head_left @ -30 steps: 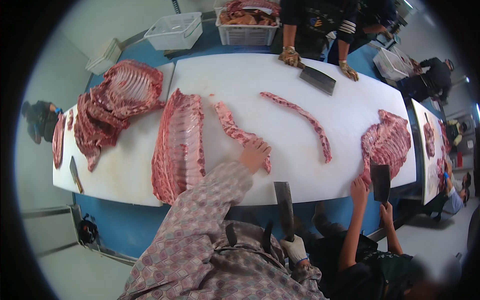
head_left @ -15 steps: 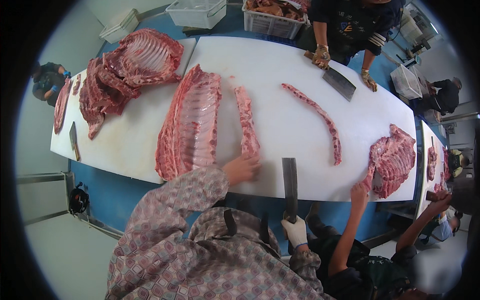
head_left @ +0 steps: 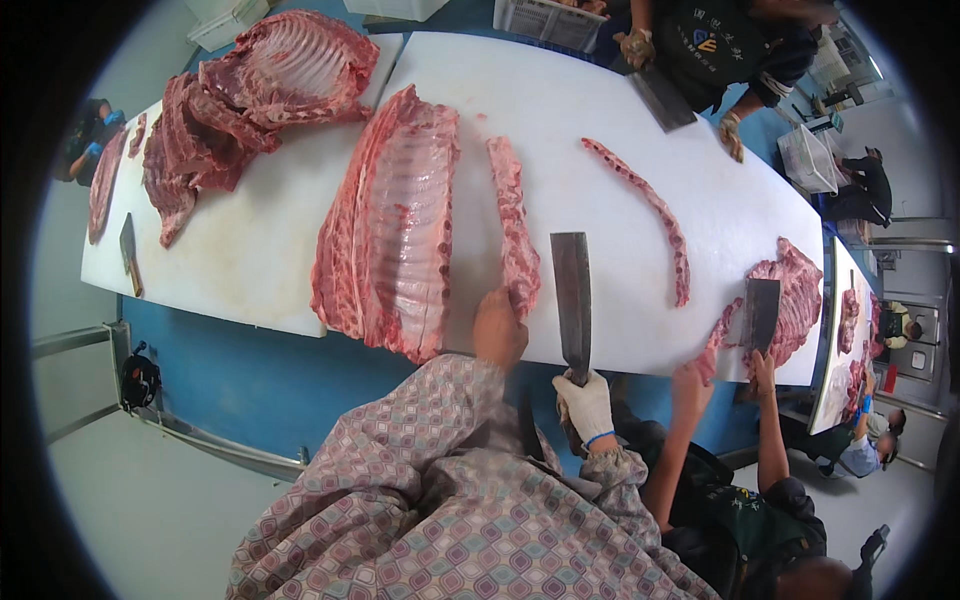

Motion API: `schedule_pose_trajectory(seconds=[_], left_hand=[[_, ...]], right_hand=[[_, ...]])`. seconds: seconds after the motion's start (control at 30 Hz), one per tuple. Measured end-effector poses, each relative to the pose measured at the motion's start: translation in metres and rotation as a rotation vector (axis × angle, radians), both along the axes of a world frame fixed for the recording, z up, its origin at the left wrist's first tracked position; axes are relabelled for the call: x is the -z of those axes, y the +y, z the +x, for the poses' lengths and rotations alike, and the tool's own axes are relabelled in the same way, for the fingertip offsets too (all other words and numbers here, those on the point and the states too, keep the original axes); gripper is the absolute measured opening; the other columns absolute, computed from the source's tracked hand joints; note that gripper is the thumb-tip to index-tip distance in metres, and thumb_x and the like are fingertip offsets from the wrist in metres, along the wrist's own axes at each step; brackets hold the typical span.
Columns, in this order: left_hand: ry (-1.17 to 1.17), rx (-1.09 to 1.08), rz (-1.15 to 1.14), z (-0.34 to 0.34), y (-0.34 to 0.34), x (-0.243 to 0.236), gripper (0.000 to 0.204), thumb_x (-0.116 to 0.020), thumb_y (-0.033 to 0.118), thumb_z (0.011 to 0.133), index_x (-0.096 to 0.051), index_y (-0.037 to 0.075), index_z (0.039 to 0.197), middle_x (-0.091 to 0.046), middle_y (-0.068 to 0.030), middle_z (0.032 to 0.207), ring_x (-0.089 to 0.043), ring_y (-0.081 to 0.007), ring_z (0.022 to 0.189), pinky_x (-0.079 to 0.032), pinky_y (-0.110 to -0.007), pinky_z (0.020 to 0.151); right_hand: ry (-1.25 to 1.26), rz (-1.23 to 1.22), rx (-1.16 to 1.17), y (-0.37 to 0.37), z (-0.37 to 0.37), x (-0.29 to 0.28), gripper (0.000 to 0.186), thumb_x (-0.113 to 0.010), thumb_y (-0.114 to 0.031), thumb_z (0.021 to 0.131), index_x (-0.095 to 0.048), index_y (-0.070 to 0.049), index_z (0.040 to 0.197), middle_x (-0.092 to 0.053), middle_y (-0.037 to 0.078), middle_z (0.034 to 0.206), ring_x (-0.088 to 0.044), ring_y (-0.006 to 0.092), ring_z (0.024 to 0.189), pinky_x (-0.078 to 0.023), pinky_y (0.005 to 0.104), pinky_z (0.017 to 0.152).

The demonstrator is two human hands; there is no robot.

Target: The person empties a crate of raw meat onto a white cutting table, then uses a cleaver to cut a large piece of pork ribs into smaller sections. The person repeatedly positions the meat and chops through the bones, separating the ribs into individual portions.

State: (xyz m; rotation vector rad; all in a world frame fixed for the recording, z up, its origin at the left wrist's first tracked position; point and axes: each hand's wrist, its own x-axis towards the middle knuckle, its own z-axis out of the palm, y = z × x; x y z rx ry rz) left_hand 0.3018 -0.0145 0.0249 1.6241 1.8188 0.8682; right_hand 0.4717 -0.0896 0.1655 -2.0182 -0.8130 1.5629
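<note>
My bare left hand [head_left: 500, 328] closes around the near end of a long strip of rib meat [head_left: 512, 220], which lies lengthwise on the white table. In a white knit glove, my right hand [head_left: 588, 405] grips the handle of a cleaver [head_left: 571, 300]. Its broad dark blade points away from me, narrow in this view, over the table's near edge and just right of the strip, apart from it. Left of the strip lies a large slab of ribs [head_left: 405, 220], bone side up. A thinner, curved bony strip [head_left: 650, 210] rests farther right.
Large rib pieces [head_left: 290, 70] lie at the table's [head_left: 250, 260] far left, near a loose knife [head_left: 130, 255]. At right, a co-worker's cleaver [head_left: 762, 310] is against a meat piece [head_left: 795, 275]. Across the table another person holds a cleaver [head_left: 662, 98]. A crate [head_left: 550, 25] stands behind.
My left hand now wraps the strip's end, where it was blurred beside it. My cleaver has moved farther over the table. The co-worker at right has brought a cleaver to the meat.
</note>
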Motion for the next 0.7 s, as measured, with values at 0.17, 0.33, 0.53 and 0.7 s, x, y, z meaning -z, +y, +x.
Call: schedule_pose_trajectory(seconds=[0.17, 0.33, 0.53, 0.7], left_hand=[[-0.181, 0.104, -0.119, -0.022, -0.015, -0.003, 0.061, -0.066, -0.004, 0.081, -0.057, -0.004, 0.141, -0.065, -0.0250, 0.118, -0.064, -0.0472, 0.115, -0.054, -0.054, 0.100], [-0.425, 0.173, -0.245, -0.046, -0.048, -0.024, 0.059, -0.066, -0.003, 0.084, -0.059, 0.003, 0.142, -0.068, -0.0215, 0.111, -0.069, -0.0445, 0.103, -0.056, -0.051, 0.092], [-0.454, 0.223, -0.316, -0.087, -0.083, -0.060, 0.050, -0.069, -0.001, 0.085, -0.060, 0.004, 0.134, -0.069, -0.0169, 0.105, -0.071, -0.0331, 0.095, -0.057, -0.043, 0.087], [-0.570, 0.162, -0.346, -0.120, -0.084, -0.094, 0.039, -0.069, 0.003, 0.091, -0.063, 0.006, 0.130, -0.073, -0.0148, 0.104, -0.073, -0.0292, 0.088, -0.059, -0.040, 0.083]], right_hand=[[0.020, 0.074, 0.000, -0.002, -0.004, 0.001, 0.018, -0.077, -0.016, 0.096, -0.066, -0.003, 0.090, -0.063, 0.001, 0.067, -0.059, 0.0108, 0.052, -0.047, 0.0298, 0.047], [0.087, 0.066, 0.070, -0.011, -0.033, 0.031, 0.017, -0.079, -0.017, 0.096, -0.069, -0.003, 0.092, -0.065, 0.002, 0.071, -0.061, 0.0113, 0.056, -0.048, 0.0306, 0.053], [-0.067, 0.137, 0.034, -0.014, -0.059, 0.064, 0.017, -0.077, -0.015, 0.097, -0.068, -0.001, 0.093, -0.065, 0.004, 0.070, -0.061, 0.0129, 0.054, -0.047, 0.0327, 0.049], [0.054, 0.271, 0.108, 0.031, -0.063, -0.006, 0.017, -0.076, -0.016, 0.098, -0.072, 0.000, 0.095, -0.067, 0.005, 0.071, -0.060, 0.0124, 0.052, -0.046, 0.0314, 0.051]])
